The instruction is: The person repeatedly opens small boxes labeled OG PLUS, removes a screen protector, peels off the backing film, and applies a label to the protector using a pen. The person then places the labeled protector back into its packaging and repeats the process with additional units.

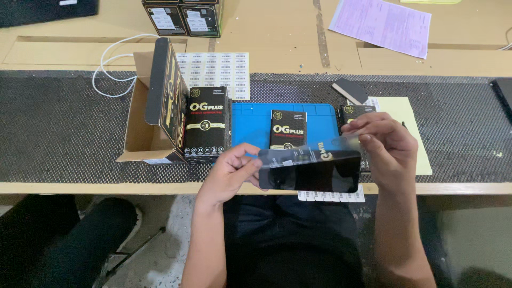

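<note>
Both hands, left hand [230,170] and right hand [386,146], grip a flat glossy black glass panel [312,170], its clear film [341,143] apparently mid-peel, needing steady pull.

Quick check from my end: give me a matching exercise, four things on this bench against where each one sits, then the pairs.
Things:
1. blue mat
2. pink sheet
3. open cardboard box
4. black screen panel

Places:
A. far right of the bench top
B. held between left hand and right hand
C. middle of the black mesh
D. left of the blue mat

Pairs: 1-C, 2-A, 3-D, 4-B
</note>
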